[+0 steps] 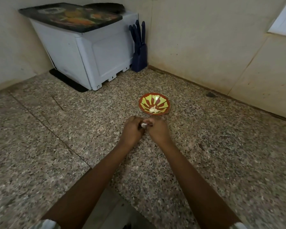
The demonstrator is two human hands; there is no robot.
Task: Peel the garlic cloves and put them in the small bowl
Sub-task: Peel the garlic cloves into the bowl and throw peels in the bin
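While both hands meet low over the worktop, item one, a small whitish garlic clove (144, 124), sits pinched between them, just in front of the bowl and apart from it. Left hand (132, 129): fingers curled inward, gripping the clove from its side. Right hand (157, 129): fingers likewise curled, closed on the same clove; which hand holds the body and which works the skin cannot be told, since the clove is mostly hidden. Item two, a small bowl (167, 103), round, painted red with yellow-green rays, stands on the counter just beyond the hands; pale peeled cloves (153, 110) lie against its near inner wall, so the task appears partly done. Handling, by judgement: the clove is very light, firm but bruisable, its papery skin dry, thin and apt to tear off in scraps; once bare, the flesh is likely slick and a little sticky, so it may squirt out of a hard pinch. Best hold is across the fat middle with one hand, while a nail of the other lifts the skin at the pointed tip or the root end. The bowl looks shallow and light, liable to skid if knocked. Surroundings: speckled grey-brown granite counter (56, 129); white boxy plastic appliance (89, 52) on a black mat (68, 81), with a dark tray (69, 17) patterned in orange on top; dark blue knife block (139, 58) holding blue-handled knives, in the corner.
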